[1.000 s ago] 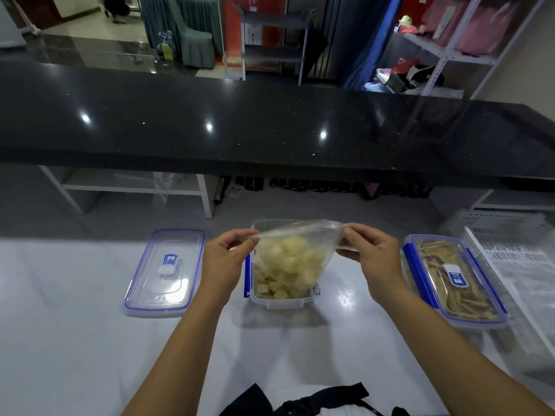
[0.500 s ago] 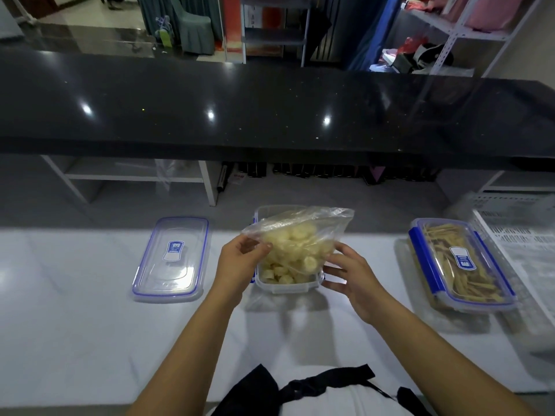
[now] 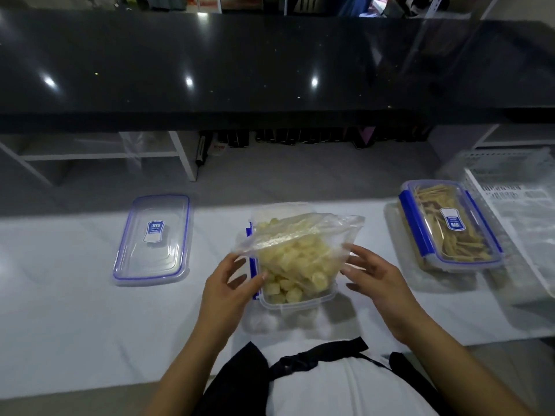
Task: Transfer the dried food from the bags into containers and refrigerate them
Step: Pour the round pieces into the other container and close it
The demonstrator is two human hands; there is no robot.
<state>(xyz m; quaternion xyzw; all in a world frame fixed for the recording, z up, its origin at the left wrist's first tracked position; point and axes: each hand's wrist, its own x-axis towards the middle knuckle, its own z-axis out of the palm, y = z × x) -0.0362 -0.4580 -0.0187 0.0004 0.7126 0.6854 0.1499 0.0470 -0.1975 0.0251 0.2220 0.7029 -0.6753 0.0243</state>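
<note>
A clear plastic bag (image 3: 303, 244) of pale yellow dried food chunks lies tilted over an open clear container (image 3: 295, 303) with blue clips, at the middle of the white counter (image 3: 75, 325). Some chunks lie in the container's near end. My left hand (image 3: 229, 283) curls round the bag's left side, thumb against the chunks. The straight fingers of my right hand (image 3: 371, 276) touch the bag's right edge. The container's loose lid (image 3: 151, 238) lies flat to the left. On the right stands a closed container (image 3: 450, 225) filled with tan strips.
A raised black glossy counter (image 3: 270, 70) runs across behind the work surface. A white perforated basket (image 3: 516, 175) sits at the far right edge, next to the closed container. Bare white counter lies between the lid and the open container.
The bag has tipped lower onto the container. My right hand left the bag's top edge, passed under it, and now touches its right side. My left hand slid down the bag's left side.
</note>
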